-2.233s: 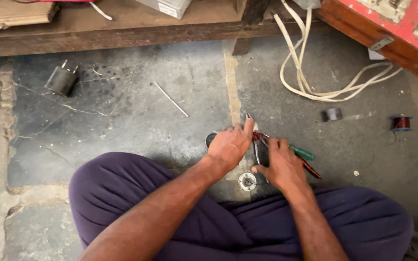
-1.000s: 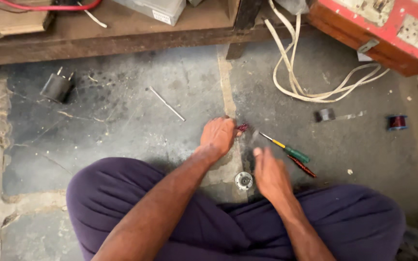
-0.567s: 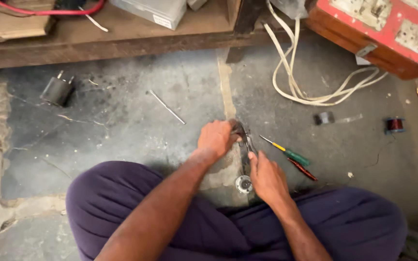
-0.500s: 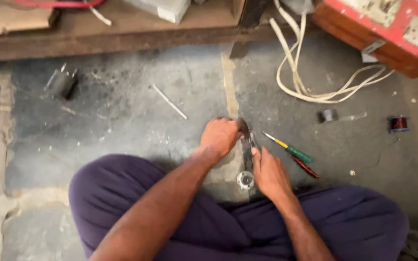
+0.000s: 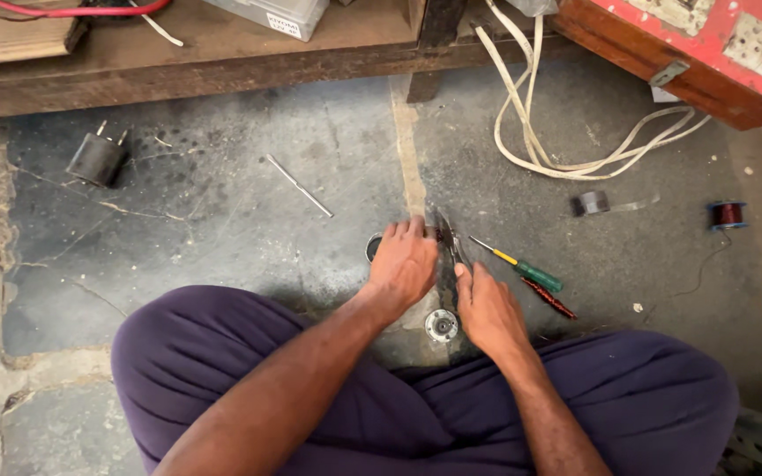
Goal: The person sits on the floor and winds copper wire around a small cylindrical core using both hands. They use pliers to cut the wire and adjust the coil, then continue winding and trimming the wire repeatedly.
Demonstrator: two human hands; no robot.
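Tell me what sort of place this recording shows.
Probably a small electrical repair workshop, with work done on the bare concrete floor. A green-handled screwdriver, a spool of copper wire, a black plug adapter and a coiled white cable lie around the seated person's hands.

The person is sitting cross-legged on the floor [image 5: 222, 220], with the left hand [image 5: 406, 264] and right hand [image 5: 487, 308] lying side by side just beyond the knees. A pair of pliers [image 5: 448, 247] is standing between the hands, touching both. A small round part [image 5: 441, 325] is lying just below them, near the right hand. A screwdriver [image 5: 522, 266] is lying to the right of the pliers, with a wire coil [image 5: 550, 300] just beside it. Farther right a tape roll [image 5: 589, 204] and a wire spool [image 5: 727, 214] are sitting well apart. A cable [image 5: 566, 159] is looping behind them. A plug [image 5: 97, 159] is lying far left, a thin rod [image 5: 298, 185] between it and the hands.
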